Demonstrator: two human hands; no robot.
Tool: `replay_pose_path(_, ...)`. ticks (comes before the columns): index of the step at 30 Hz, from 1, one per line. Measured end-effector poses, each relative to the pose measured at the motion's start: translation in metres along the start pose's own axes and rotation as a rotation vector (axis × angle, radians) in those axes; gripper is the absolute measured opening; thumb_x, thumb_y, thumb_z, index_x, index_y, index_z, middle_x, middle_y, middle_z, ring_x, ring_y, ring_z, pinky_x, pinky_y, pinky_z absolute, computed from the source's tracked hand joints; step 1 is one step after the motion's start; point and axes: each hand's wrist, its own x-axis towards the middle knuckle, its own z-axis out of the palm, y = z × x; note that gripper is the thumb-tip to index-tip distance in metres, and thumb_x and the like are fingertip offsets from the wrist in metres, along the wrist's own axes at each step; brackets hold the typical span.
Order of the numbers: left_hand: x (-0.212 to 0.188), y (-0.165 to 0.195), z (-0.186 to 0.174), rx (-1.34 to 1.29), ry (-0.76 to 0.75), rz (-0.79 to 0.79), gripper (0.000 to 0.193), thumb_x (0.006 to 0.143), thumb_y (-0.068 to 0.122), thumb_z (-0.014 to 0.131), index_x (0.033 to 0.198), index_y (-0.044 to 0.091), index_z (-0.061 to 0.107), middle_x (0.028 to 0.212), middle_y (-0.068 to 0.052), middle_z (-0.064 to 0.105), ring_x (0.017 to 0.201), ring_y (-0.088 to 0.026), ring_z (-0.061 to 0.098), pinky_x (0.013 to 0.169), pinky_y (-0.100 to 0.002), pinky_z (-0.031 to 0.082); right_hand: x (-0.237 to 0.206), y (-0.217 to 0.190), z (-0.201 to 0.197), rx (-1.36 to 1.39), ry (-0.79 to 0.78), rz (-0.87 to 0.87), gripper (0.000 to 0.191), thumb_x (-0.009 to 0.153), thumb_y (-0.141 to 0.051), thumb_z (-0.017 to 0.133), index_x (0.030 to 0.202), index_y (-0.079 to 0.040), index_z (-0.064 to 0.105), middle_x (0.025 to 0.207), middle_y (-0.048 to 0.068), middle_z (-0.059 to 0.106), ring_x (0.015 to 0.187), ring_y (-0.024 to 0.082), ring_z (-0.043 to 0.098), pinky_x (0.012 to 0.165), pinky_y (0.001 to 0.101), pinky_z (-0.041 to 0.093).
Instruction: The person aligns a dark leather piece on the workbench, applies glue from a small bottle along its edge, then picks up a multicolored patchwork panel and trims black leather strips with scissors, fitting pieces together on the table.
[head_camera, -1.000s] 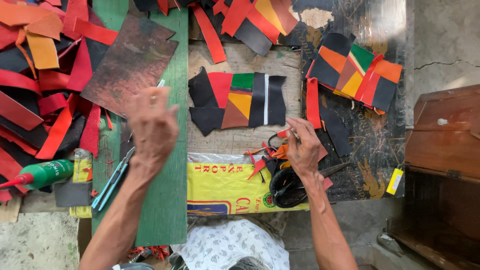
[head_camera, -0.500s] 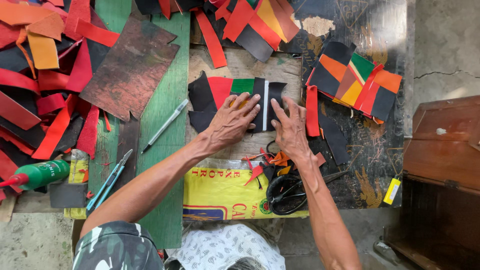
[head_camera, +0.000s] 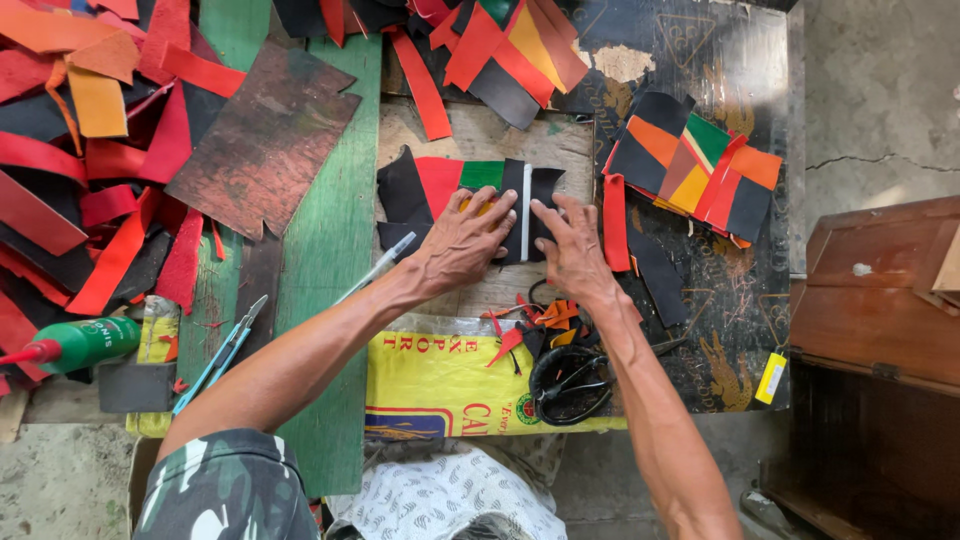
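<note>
— Where does the work sit?

— At the middle of the bench: a patchwork panel (head_camera: 440, 195) of black, red, green and orange pieces lies flat on the bare wooden board (head_camera: 480, 135), its long axis running left to right, straight ahead of both hands.

— And the hands?

— The left hand (head_camera: 462, 243) is spread palm-down on the panel's middle, fingers flat. The right hand (head_camera: 572, 245) presses its right end, fingers splayed. They lie side by side with a narrow gap between them, and neither is clamped around anything. A thin white strip (head_camera: 526, 210) stands upright in that gap, across the panel's length; whether it is a ruler or a pale edge is hard to tell from here.

— Which hand is nearer that strip?

— About even. The left fingertips reach it from one side, the right thumb from the other.

— What lies around?

— Black scissors (head_camera: 570, 380) near the right wrist, a pen (head_camera: 375, 268) beside the left forearm, a green bottle (head_camera: 85, 342) far left.
</note>
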Motion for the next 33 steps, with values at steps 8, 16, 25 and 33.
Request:
replay_pose_path(8,0.014,-0.005,-0.017,0.039,-0.18,0.035,0.06,0.074,0.033,0.079,0.121,0.005,0.055,0.16,-0.014,0.035,0.133,-0.036,0.041,0.098,-0.055,0.037,0.029,-0.001,-0.015,0.005,-0.191,0.074,0.09,0.072,0.001,0.083,0.153,-0.014,0.046,0.129,0.019,0.041,0.11,0.039,0.048,0.096,0.0475,0.045)
replay_pose_path(16,0.02,-0.012,-0.022,0.047,-0.219,0.056,0.068,0.072,0.036,0.082,0.125,0.006,0.053,0.156,-0.014,0.037,0.13,-0.035,0.042,0.09,-0.054,0.038,0.041,0.003,-0.02,0.175,-0.272,0.165,0.093,0.073,0.003,0.081,0.156,-0.019,0.046,0.129,0.014,0.045,0.114,0.034,0.054,0.094,0.0402,0.051)
replay_pose_path(25,-0.032,0.023,-0.039,-0.182,0.096,-0.129,0.033,0.087,0.026,0.078,0.102,0.001,0.063,0.117,-0.018,0.055,0.105,-0.034,0.054,0.086,-0.046,0.044,0.026,-0.009,-0.035,0.184,-0.227,0.142,0.079,0.078,0.008,0.073,0.151,-0.01,0.05,0.128,0.014,0.051,0.102,0.028,0.058,0.085,0.0364,0.054)
replay_pose_path(33,-0.133,0.065,-0.04,-0.254,-0.004,-0.496,0.024,0.082,0.014,0.074,0.096,-0.002,0.062,0.092,-0.018,0.056,0.089,-0.036,0.058,0.073,-0.047,0.048,-0.028,-0.018,-0.066,0.194,0.209,0.147,0.038,0.098,0.004,0.061,0.135,-0.002,0.064,0.115,0.015,0.069,0.095,0.022,0.069,0.083,0.033,0.058)
